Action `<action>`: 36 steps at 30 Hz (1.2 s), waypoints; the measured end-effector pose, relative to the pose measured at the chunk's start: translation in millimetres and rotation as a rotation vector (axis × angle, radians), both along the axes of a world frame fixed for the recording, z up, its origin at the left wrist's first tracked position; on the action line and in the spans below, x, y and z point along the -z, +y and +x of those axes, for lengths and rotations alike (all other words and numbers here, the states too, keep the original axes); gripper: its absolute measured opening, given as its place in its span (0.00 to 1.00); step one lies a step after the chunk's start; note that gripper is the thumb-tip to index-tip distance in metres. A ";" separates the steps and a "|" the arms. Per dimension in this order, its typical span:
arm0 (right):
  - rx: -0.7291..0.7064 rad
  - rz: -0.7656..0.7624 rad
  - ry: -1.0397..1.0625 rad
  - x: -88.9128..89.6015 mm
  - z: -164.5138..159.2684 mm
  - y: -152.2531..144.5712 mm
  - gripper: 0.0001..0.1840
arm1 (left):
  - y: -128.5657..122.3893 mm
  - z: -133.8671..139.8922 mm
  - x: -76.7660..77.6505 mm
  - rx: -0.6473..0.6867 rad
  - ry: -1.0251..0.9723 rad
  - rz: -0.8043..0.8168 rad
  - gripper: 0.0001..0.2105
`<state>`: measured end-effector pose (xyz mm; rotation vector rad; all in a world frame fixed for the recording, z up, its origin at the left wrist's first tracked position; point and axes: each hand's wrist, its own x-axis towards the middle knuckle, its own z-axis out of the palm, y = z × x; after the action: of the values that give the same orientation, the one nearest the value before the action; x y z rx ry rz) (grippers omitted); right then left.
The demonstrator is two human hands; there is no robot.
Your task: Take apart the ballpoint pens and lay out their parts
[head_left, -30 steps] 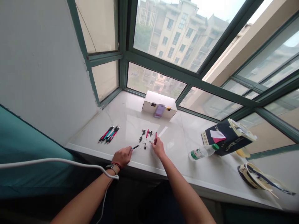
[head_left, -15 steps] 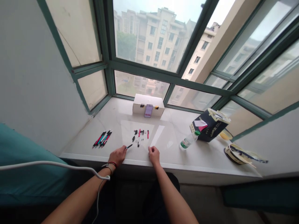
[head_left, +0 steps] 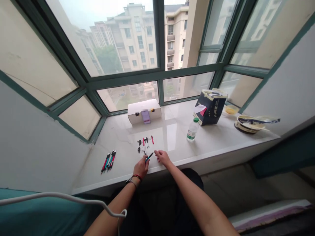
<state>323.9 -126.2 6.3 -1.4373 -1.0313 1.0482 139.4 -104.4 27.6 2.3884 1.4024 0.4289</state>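
My left hand is closed around a teal pen whose black end points up and to the right. Close to that black end, my right hand has its thumb and fingers pinched together; anything between them is too small to make out. Just beyond the hands lie small pen parts: a pink barrel, a pink barrel with a black end, several black pieces and some tiny metal bits. Off to the left, several pens in pink, teal and white with black ends lie side by side.
A white box with a purple packet at its front stands by the window. On the right are a water bottle with a green cap, a dark paper bag and a round container. A white cable crosses the lower left.
My left hand has moved right with the pen, and the pen's black end is now close to my right fingertips. The head view has turned to the right.
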 end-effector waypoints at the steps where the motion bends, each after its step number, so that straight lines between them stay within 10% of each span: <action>1: -0.014 -0.003 0.012 -0.3 0.7 0.0 0.27 | 0.6 3.9 -0.4 0.004 -0.006 0.003 0.13; 19: 0.029 -0.009 0.453 -5.7 10.5 -0.9 0.22 | 3.8 66.6 -25.9 0.019 0.035 -0.155 0.22; 36: 0.032 0.052 0.351 -7.8 8.8 -4.4 0.20 | 9.5 43.9 -26.5 0.128 0.008 -0.237 0.27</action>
<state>332.7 -130.6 14.1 -1.1713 -0.7735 1.1906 183.3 -95.0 54.2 2.2715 1.2200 0.2071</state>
